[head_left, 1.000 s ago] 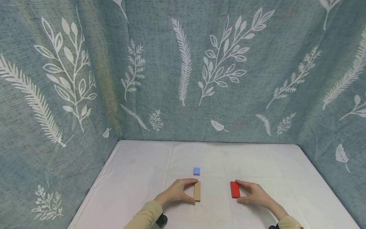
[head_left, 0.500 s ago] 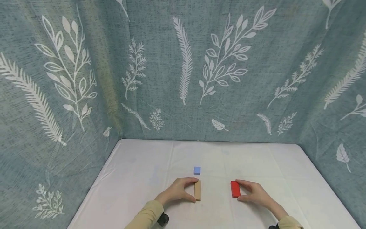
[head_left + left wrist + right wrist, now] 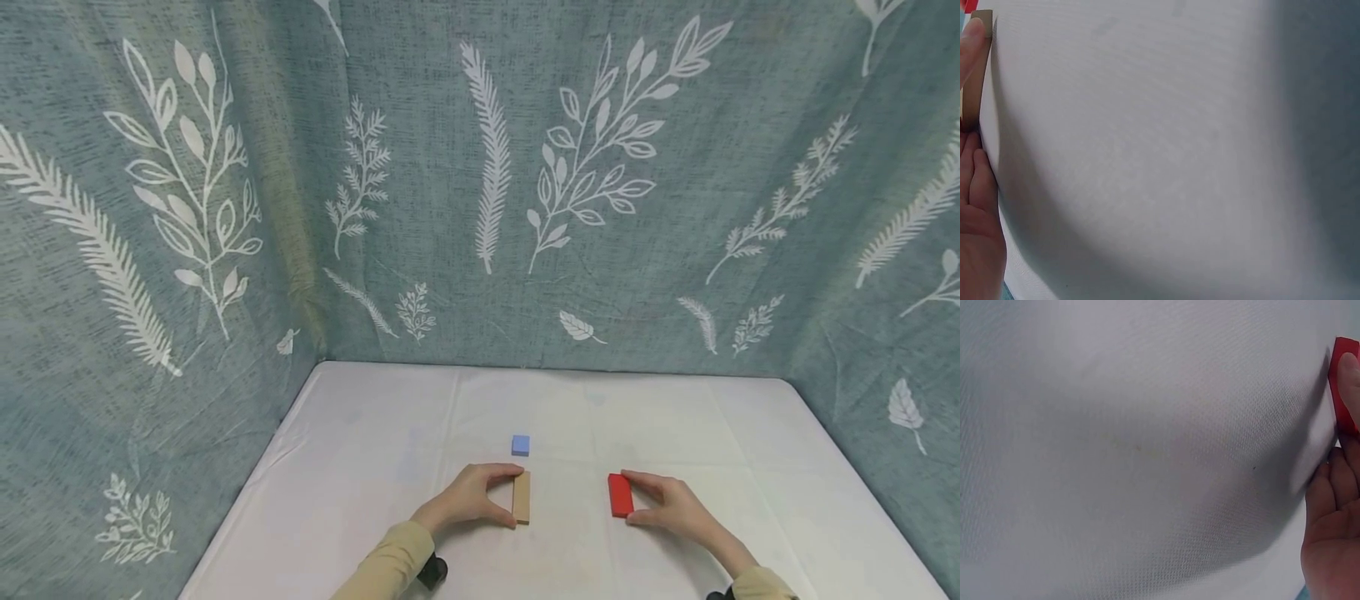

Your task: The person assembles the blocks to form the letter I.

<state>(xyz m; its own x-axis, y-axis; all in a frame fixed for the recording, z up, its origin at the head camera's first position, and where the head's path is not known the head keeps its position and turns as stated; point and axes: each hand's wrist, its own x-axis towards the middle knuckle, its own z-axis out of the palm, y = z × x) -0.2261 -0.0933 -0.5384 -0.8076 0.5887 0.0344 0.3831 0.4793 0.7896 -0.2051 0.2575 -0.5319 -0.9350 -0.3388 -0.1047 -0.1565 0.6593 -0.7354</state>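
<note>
My left hand [image 3: 472, 497] pinches a tan wooden block [image 3: 521, 498] by its far and near ends, thumb at the near end. The same block [image 3: 977, 81] shows at the left edge of the left wrist view. To the right, my right hand [image 3: 671, 507] pinches a shorter red block [image 3: 620, 496] at its two ends in the same way. In the right wrist view the red block [image 3: 1342, 387] sits at the right edge, the thumb against it. A small blue block [image 3: 521, 446] lies just beyond the tan one, apart from both hands.
The blocks are on a table [image 3: 360, 417] with a white cloth. A grey-green curtain [image 3: 450, 317] with white leaf prints hangs behind the table and along both sides.
The head view has shifted slightly, so everything sits a little farther right. Both hands keep their places on the tan and red blocks, and the blue block has not moved.
</note>
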